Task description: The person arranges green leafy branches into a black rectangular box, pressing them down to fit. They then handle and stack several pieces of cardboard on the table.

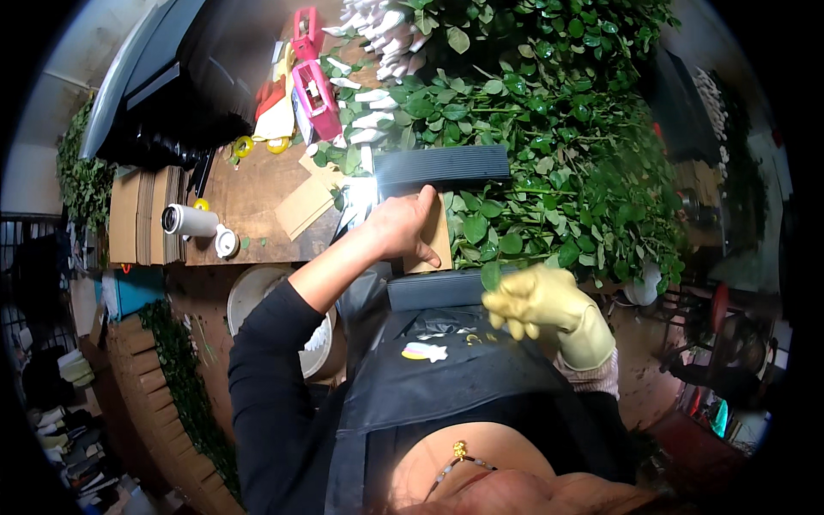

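Note:
My bare left hand [402,223] rests with fingers spread on a brown cardboard strip [436,247], between two dark ridged blocks, the upper one [442,161] and the lower one [427,292] at the table's front edge. My right hand [536,305], in a cream-yellow rubber glove, hovers beside the lower block with its fingers curled; a green leaf [490,275] shows at the fingers, and what they hold, if anything, is unclear. Leafy stems [549,154] are piled to the right of the cardboard.
The wooden table [227,193] bears pink tape dispensers [316,99], yellow tape rolls [244,146], loose cardboard [300,215], stacked cardboard [129,219], a white cylinder [193,221] and white-wrapped bundles [386,34]. A white bucket [249,287] stands below, beside my left arm.

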The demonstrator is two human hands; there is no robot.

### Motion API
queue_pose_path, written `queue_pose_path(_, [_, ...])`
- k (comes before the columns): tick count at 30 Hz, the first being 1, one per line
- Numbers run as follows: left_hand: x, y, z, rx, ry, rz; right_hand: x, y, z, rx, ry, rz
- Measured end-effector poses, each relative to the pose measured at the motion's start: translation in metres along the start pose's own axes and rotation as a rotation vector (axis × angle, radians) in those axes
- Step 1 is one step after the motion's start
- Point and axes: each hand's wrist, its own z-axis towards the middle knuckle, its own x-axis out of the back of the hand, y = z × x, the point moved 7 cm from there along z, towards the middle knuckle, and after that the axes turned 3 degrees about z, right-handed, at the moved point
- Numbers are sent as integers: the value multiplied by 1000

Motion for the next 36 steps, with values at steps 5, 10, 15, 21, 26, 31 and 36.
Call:
queue_pose_path(5, [-3, 1, 12, -1, -45, 2, -1, 137, 74, -109, 497, -577])
queue_pose_path(10, [9, 3, -2, 29, -24, -34, -15, -17, -5, 1048, 356, -125])
queue_pose_path(15, [-25, -30, 25, 9, 68, -30, 8, -92, 18, 1013, 887, -648])
queue_pose_path(21, [21, -13, 13, 73, -50, 77, 40, -71, 85, 788, 731, -487])
queue_pose_path(26, [-12, 37, -53, -584, 441, 256, 49, -61, 105, 405, 606, -292])
queue_pose_path(31, [-30, 19, -54, -523, 569, 132, 53, -109, 57, 709, 780, -504])
queue_pose_path(36, [-30, 18, -46, -472, 631, 139, 77, -143, 74, 827, 862, -704])
